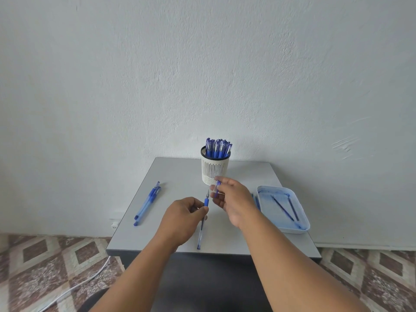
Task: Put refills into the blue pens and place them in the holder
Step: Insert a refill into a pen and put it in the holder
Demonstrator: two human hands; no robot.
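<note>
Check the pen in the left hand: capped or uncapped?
Uncapped: the pen in the left hand shows its bare tip, and the right hand pinches the cap.

one holder [215, 168], one tray [301, 230], two hands [182, 216]

Holder [215, 170]: pens [218, 147] inside hidden below the rim; their count too crowded to tell. Base partly covered by the right hand [234, 199]. Cap [217, 188]: mostly hidden in the right hand's fingers. Pen [202, 224], in front of the holder: middle covered by the left hand [182, 218]. Both forearms cut off at the bottom edge.
</note>
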